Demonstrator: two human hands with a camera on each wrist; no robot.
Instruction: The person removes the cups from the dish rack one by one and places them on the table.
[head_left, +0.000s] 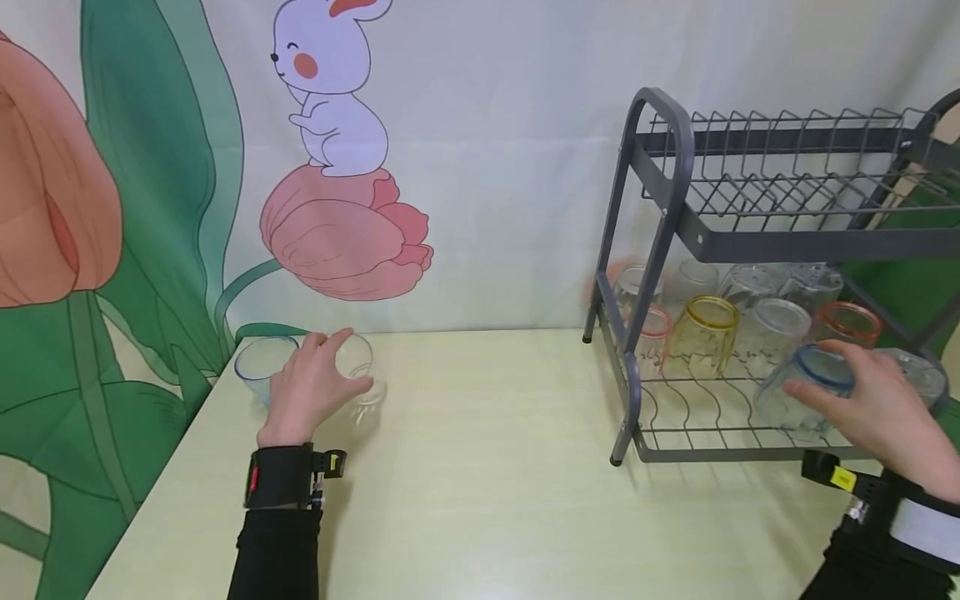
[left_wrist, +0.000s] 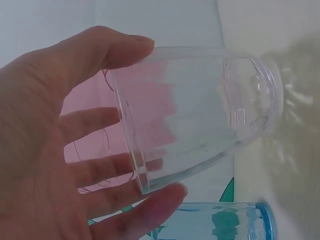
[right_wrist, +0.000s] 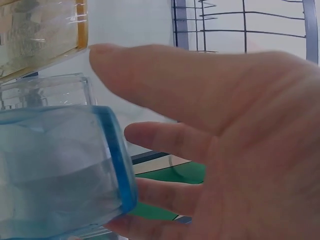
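Observation:
On the left of the table, a clear glass stands upright. My left hand holds it near its mouth, thumb on one side and fingers spread on the other. Close beside it is a blue-tinted glass. Over at the rack, my right hand is around the upper end of another blue glass on the lower tier. The thumb stands off that glass, while the other fingers lie behind its blue edge. Whether those fingertips touch it is hard to see.
A grey two-tier dish rack stands at the right. Its lower tier carries several glasses, including a yellow glass and an orange-rimmed glass. The wire upper tier overhangs them. Behind the table hangs a printed cloth.

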